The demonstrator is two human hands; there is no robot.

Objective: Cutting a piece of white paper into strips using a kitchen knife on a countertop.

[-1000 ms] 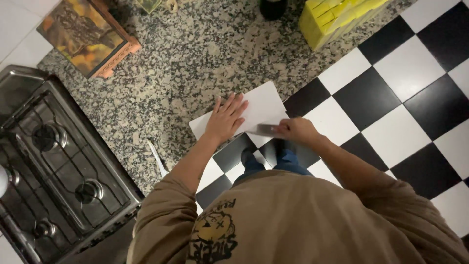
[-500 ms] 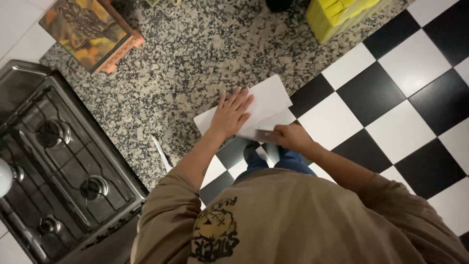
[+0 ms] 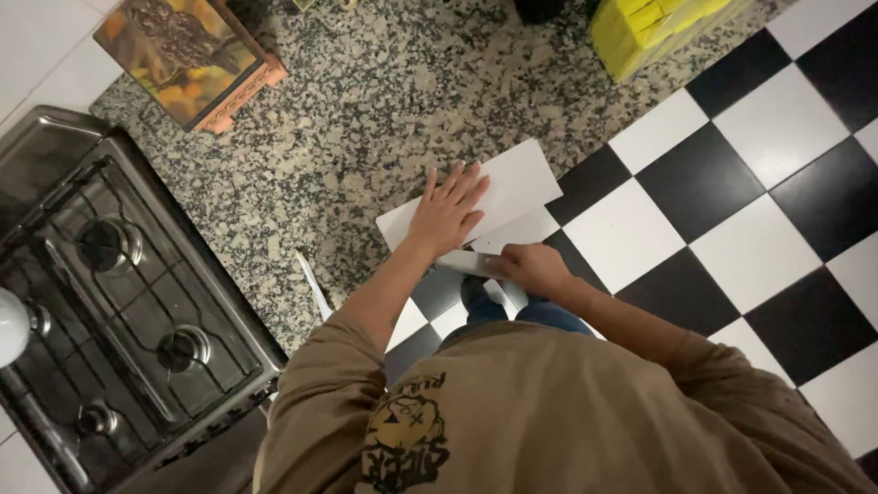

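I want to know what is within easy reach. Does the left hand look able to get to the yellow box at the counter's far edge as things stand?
Probably yes. The left hand lies flat on the white sheet, and only bare granite counter lies between it and the yellow box, though it would need a stretch.

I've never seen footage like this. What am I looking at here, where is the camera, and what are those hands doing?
There is no machine here: a person wears a camera on the head, so you look straight down at their own arms. The left hand lies flat on a white sheet of paper at the edge of a speckled stone counter. The right hand grips a flat grey blade-like tool against the paper's edge. Nearby are a gas stove, a picture box and a yellow pack. Below is a checkered floor.
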